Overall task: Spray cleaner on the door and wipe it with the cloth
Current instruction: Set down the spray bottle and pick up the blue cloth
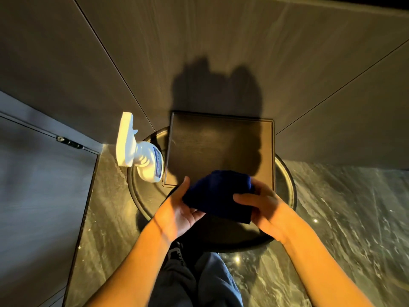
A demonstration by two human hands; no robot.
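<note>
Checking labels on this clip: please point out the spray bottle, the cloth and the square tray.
spray bottle [152, 163], head view, on the bottle's white body by the label.
cloth [218, 193], head view, middle of the dark blue fold.
square tray [219, 142], head view, bare dark surface at its middle.

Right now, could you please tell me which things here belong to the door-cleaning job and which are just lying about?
For the job:
- dark blue cloth, held by the left hand and the right hand
- white spray bottle, standing on the round table
- door, at the left

Just lying about:
- square dark tray, on the table
</note>
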